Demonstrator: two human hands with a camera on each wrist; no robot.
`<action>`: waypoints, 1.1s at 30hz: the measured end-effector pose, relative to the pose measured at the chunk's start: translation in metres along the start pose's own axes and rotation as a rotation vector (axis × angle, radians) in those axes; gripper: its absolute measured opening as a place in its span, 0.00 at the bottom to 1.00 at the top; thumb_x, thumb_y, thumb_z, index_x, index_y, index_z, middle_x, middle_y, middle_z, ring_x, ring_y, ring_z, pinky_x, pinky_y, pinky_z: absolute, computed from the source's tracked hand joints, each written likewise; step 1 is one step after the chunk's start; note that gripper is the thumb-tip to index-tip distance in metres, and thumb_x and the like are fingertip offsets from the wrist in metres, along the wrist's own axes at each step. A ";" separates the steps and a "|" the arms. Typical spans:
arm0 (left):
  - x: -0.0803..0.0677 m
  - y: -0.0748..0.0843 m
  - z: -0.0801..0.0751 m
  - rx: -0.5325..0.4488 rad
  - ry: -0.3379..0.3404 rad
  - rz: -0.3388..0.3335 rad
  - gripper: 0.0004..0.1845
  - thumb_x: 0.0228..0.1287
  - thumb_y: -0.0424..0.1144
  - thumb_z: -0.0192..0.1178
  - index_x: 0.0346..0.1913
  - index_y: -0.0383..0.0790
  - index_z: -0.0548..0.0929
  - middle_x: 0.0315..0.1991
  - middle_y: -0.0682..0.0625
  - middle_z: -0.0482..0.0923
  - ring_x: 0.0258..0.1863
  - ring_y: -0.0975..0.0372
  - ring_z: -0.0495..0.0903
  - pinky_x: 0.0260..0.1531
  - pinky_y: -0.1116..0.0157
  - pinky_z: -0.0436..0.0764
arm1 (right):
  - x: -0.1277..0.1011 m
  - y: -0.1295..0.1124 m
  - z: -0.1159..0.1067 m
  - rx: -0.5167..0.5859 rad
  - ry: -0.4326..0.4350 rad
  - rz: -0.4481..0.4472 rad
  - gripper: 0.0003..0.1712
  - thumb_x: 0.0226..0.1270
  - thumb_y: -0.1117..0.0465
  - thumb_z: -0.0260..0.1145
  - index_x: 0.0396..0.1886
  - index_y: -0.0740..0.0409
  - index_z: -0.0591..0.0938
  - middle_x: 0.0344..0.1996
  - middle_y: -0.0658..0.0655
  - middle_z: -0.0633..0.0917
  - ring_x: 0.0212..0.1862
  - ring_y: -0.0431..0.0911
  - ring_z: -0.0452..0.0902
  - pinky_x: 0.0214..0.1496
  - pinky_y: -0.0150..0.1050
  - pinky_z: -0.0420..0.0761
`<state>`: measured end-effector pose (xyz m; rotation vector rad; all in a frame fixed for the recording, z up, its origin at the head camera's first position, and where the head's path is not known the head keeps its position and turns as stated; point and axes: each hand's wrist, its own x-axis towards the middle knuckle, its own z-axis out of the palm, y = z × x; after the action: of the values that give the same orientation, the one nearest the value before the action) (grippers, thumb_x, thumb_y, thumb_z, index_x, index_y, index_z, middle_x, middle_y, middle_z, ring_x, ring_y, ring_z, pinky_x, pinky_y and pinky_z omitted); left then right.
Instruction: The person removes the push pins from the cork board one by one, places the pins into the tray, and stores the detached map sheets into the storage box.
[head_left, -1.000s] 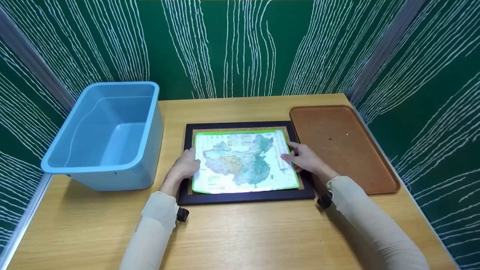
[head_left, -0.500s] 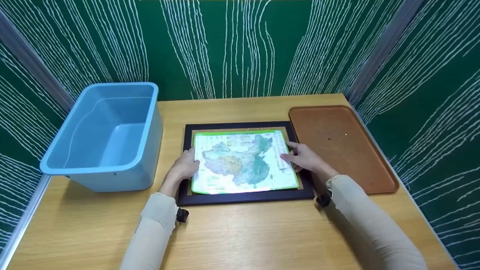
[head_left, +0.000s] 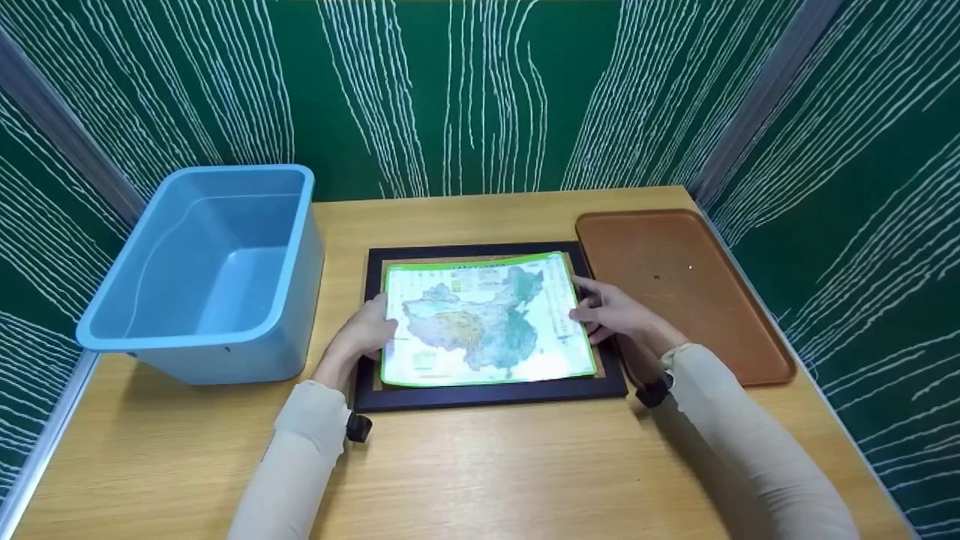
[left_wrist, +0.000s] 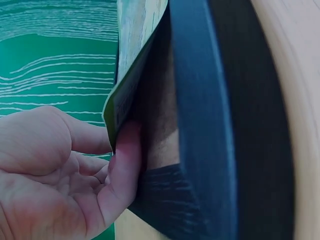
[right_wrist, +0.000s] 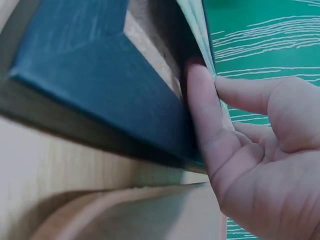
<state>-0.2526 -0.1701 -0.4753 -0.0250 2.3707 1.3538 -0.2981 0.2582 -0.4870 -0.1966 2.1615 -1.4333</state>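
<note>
A glossy map sheet (head_left: 472, 322) with a green border lies over a dark-framed cork board (head_left: 480, 396). My left hand (head_left: 367, 328) pinches its left edge, thumb on top and fingers beneath. At the opposite edge my right hand (head_left: 611, 311) pinches the sheet between thumb and fingers. The left wrist view has the map's edge (left_wrist: 132, 82) raised off the board, with a finger (left_wrist: 125, 155) under it. On the other side, the right wrist view has a finger (right_wrist: 200, 95) between the sheet and the black frame (right_wrist: 100, 85).
A deep blue plastic tub (head_left: 202, 262) stands on the left of the wooden table (head_left: 480, 472). Close against the frame's right side lies a brown tray (head_left: 690, 300). Green walls with white wavy lines (head_left: 480, 97) enclose the back and sides.
The map's upper right corner has risen slightly, and its right side now bows up. My right hand has shifted a little, its thumb nearer the edge. The left hand stays nearly still.
</note>
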 end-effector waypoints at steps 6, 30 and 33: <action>-0.006 0.003 -0.009 -0.127 -0.031 -0.027 0.34 0.79 0.34 0.48 0.81 0.41 0.49 0.48 0.37 0.81 0.35 0.53 0.85 0.24 0.60 0.84 | -0.003 -0.002 -0.002 0.065 -0.002 0.024 0.47 0.75 0.61 0.65 0.84 0.48 0.49 0.43 0.59 0.79 0.34 0.48 0.80 0.34 0.42 0.86; -0.052 0.061 -0.034 0.063 0.065 0.121 0.40 0.79 0.31 0.49 0.83 0.53 0.41 0.56 0.40 0.76 0.38 0.52 0.84 0.25 0.55 0.84 | -0.009 -0.044 -0.016 0.342 0.097 0.009 0.30 0.70 0.62 0.71 0.66 0.55 0.68 0.43 0.56 0.86 0.34 0.48 0.87 0.30 0.39 0.86; -0.057 0.067 -0.041 0.079 0.067 0.127 0.40 0.79 0.31 0.49 0.83 0.52 0.41 0.56 0.41 0.76 0.36 0.52 0.84 0.24 0.55 0.83 | -0.012 -0.053 -0.017 0.333 0.100 0.003 0.30 0.70 0.61 0.71 0.66 0.55 0.68 0.43 0.57 0.86 0.34 0.48 0.86 0.29 0.38 0.85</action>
<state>-0.2281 -0.1787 -0.3812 0.1062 2.5173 1.3345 -0.3050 0.2540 -0.4307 0.0009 1.9586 -1.8072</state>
